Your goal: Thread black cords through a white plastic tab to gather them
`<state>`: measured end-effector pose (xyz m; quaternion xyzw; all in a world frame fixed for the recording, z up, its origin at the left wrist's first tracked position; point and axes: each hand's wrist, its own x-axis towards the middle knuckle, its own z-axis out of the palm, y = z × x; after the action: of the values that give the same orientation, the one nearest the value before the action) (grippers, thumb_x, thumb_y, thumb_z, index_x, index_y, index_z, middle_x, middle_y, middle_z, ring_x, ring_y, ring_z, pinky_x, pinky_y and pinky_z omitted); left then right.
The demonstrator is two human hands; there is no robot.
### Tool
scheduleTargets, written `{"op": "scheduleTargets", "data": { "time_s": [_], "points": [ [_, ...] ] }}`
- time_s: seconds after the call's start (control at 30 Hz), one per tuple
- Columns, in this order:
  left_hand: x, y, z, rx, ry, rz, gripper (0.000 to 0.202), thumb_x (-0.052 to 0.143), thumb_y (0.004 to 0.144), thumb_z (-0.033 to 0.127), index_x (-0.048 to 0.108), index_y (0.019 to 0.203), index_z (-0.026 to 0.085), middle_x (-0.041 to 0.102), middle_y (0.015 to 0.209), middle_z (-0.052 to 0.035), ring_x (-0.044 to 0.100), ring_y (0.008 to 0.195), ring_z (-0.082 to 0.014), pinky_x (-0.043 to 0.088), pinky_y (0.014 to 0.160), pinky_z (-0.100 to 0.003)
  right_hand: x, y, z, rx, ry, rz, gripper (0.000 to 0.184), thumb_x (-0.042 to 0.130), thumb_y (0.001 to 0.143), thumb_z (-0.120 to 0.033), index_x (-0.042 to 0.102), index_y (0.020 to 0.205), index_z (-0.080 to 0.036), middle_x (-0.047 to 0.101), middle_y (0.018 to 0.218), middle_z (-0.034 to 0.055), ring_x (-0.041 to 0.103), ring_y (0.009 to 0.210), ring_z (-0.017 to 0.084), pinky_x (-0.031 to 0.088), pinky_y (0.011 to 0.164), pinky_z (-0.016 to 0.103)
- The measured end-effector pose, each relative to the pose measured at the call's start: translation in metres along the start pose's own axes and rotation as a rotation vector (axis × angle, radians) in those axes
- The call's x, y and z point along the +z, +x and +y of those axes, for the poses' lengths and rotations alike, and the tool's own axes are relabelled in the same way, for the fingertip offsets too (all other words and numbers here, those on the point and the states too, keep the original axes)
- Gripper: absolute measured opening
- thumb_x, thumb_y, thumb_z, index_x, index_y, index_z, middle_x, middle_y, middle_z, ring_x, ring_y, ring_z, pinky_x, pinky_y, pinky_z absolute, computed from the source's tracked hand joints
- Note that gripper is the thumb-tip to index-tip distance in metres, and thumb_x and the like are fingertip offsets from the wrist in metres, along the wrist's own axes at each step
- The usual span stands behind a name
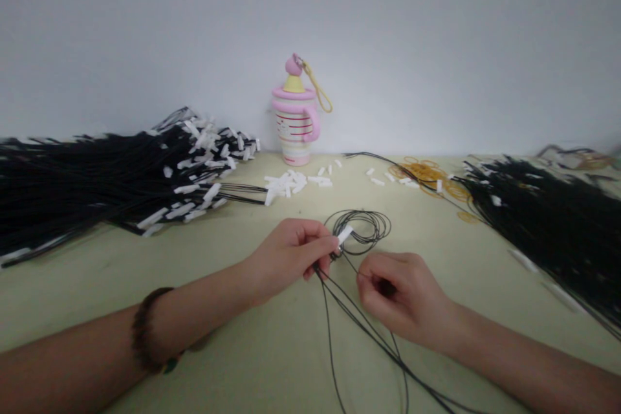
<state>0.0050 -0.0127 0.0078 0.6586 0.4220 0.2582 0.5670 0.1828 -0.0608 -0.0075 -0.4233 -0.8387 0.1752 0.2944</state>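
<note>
Between the thumb and fingers of my left hand [303, 249] is a white connector [345, 235], with black wires running out below it. A loose coil of thin black wire [373, 233] lies just beyond those fingertips. My right hand [405, 294] is curled closed, pinching a thin black wire [350, 264] that leads toward the left hand. Long black wires [359, 320] trail from the left fingers down past the right wrist to the bottom edge. The far side of the connector is hidden by the left fingers.
A big bundle of black wires [87, 181] with white connectors covers the left side; another wire bundle [557, 226] lies at right. Loose white pieces [286, 182] and yellow rubber bands [422, 171] lie at the back. A pink striped cup [295, 126] stands by the wall.
</note>
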Motion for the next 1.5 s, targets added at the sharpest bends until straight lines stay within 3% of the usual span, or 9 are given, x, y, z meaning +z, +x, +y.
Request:
{"op": "scheduleTargets", "data": {
  "time_s": [0.37,1.5],
  "points": [
    [0.0018,0.0,-0.0007,-0.015,0.041,-0.013,0.022,0.048,0.073,0.035,0.053,0.066,0.014,0.051,0.048,0.0038,0.041,0.041,-0.0053,0.028,0.039,-0.015,0.0048,-0.0044,0.0024,-0.097,-0.057,0.125,0.017,0.046,0.065,-0.005,0.039,0.054,-0.015,0.036,0.05,-0.0051,0.034,0.048,0.004,0.024,0.047,0.018],
    [0.0029,-0.0004,-0.0009,0.002,0.084,-0.016,0.026,0.046,0.073,0.039,0.053,0.066,0.015,0.053,0.048,0.0028,0.037,0.038,-0.0052,0.024,0.038,-0.016,0.0035,-0.0035,0.0029,-0.14,-0.146,0.037,0.015,0.039,0.076,-0.012,0.041,0.061,-0.016,0.037,0.056,-0.0024,0.033,0.052,0.008,0.025,0.05,0.022]
  ]
}}
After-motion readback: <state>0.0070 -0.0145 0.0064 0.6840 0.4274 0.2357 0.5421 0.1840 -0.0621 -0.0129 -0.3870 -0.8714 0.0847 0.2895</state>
